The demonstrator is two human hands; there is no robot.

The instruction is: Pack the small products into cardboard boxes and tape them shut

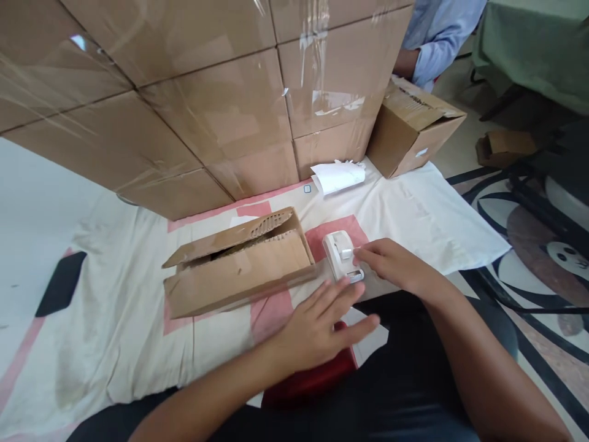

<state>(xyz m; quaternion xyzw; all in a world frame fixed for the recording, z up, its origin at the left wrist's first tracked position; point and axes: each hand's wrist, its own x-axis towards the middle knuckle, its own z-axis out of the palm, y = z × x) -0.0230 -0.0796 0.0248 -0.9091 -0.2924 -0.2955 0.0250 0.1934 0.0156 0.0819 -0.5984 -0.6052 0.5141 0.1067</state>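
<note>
A small white plastic device (341, 256) with a shiny strip at its near end stands on the cloth; its exact kind I cannot make out. At its right side, the thumb and fingers of my right hand (384, 263) pinch a small white part of it. My left hand (322, 322) hovers just in front of the device, fingers spread, holding nothing. Below that hand a shiny red object (313, 380) lies on my lap, partly hidden, with white paper (368, 336) beside it. Left of the device sits a long cardboard box (239, 270) with its top flap partly raised.
A tall stack of taped cartons (221, 104) rises at the back. Crumpled white paper (339, 177) lies at its foot. Another carton (414, 126) stands at the right, near a person's sleeve (444, 40). A dark flat phone-like object (61, 283) rests at far left.
</note>
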